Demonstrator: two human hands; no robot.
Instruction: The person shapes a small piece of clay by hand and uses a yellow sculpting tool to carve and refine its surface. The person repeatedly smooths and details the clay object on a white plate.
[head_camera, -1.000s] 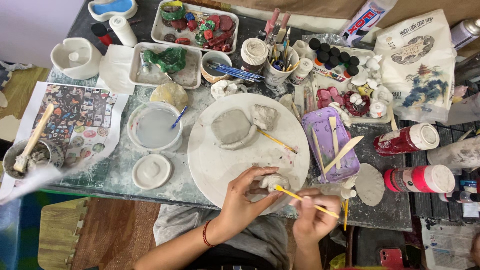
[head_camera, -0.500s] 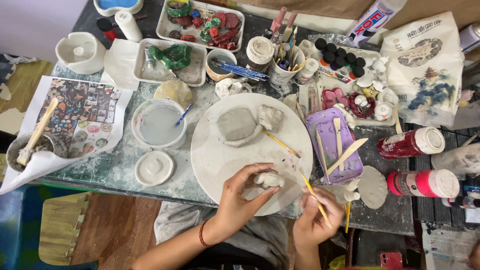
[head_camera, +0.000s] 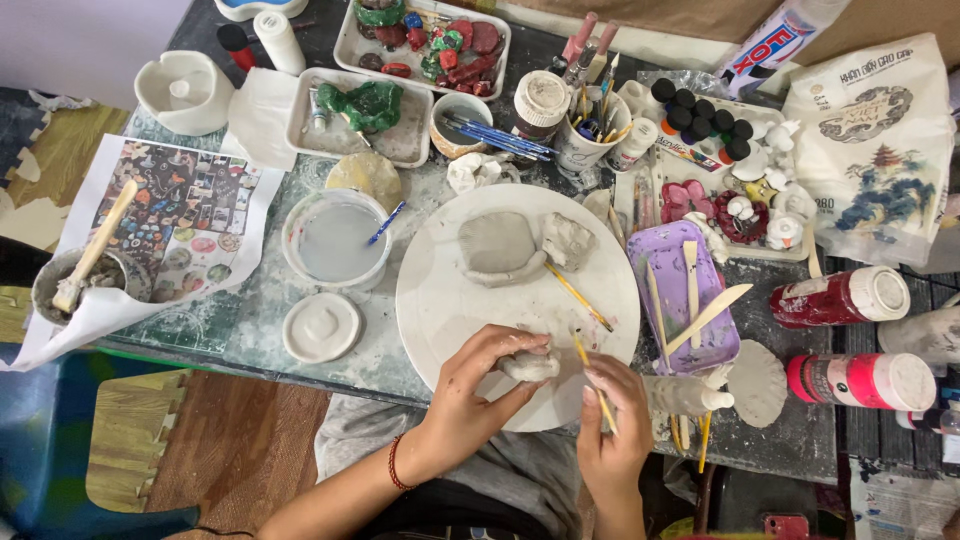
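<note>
1. Clay lump (head_camera: 530, 366), small and pale grey, sits under the fingertips of the left hand (head_camera: 478, 392) at the near edge of the round white work board (head_camera: 450, 290), at about 6 o'clock on it.
2. It looks soft and damp, so I judge it light, easily dented and a little sticky; a loose cradle from the sides and below suits it better than a pinch.
3. Its surface is smooth and rounded, matt, with no sharp detail that I can make out.
4. Left hand curls half-closed over the lump, thumb and fingers touching it.
5. Right hand (head_camera: 612, 430) is closed around a thin yellow-handled tool (head_camera: 592, 380), whose tip points toward the lump from 3 o'clock.
6. Further up the board, at 12 o'clock, lie a flattened clay slab (head_camera: 497, 244) and a rougher clay chunk (head_camera: 568, 240), with another yellow stick (head_camera: 578, 296) beside them.
7. At 3 o'clock of the board stands a purple tray (head_camera: 668, 262) holding wooden modelling tools.
8. At 9 o'clock stands a white tub of cloudy water (head_camera: 336, 240).
</note>
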